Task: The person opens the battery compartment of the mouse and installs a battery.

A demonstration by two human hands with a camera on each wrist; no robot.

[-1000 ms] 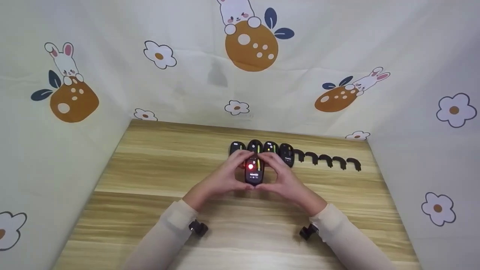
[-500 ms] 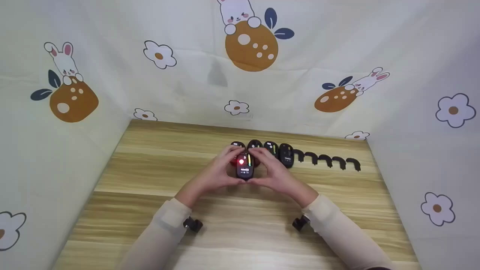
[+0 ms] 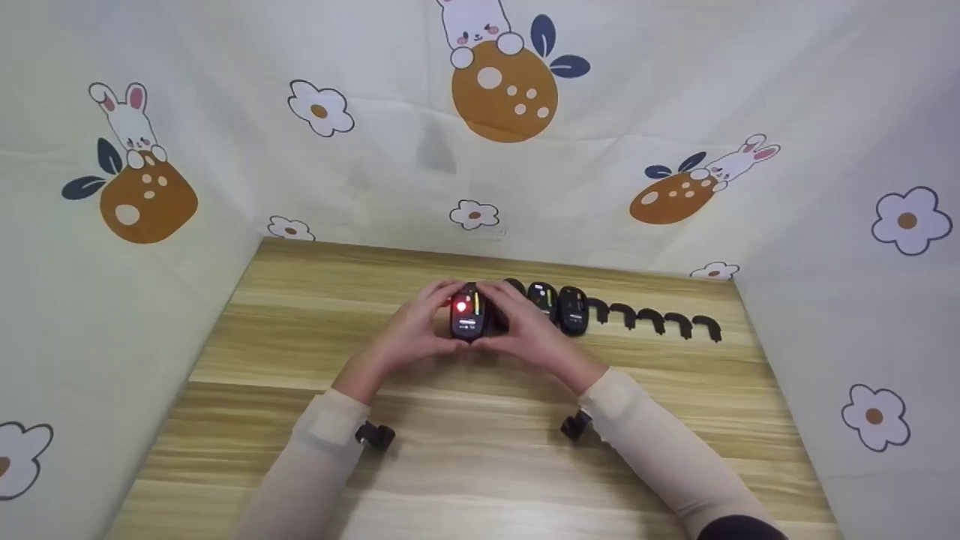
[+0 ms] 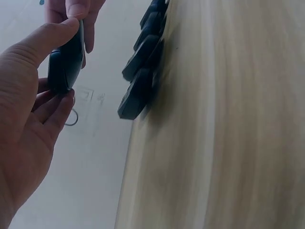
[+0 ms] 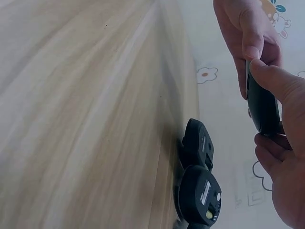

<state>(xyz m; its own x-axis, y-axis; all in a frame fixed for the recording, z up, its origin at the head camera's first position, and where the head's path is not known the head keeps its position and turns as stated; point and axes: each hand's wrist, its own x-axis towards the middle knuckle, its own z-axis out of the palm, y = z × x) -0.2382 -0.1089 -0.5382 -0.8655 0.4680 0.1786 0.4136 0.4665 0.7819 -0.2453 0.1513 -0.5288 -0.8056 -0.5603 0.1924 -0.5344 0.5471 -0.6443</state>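
Observation:
Bottom side up, a black computer mouse (image 3: 468,315) is held off the table between both hands. A red light glows on its underside, and a yellow-green strip shows beside it. My left hand (image 3: 411,328) grips its left side, thumb at the near end and fingers at the far end. On the other side my right hand (image 3: 527,330) grips it the same way. Both thumbs meet at the near end, as the left wrist view shows with the held mouse (image 4: 66,62). Another mouse (image 3: 542,298) lies upturned just beyond the right hand, partly covered by it.
Upturned mice stand in a row at the back, including the rightmost mouse (image 3: 574,311). Right of them lie several curved black pieces (image 3: 651,321). Patterned cloth (image 3: 390,172) walls the wooden table (image 3: 480,450) behind and at both sides.
Both hands have moved left and slightly away from the body with the mouse. It now hides the leftmost mouse of the row; the other mice and curved pieces stay put.

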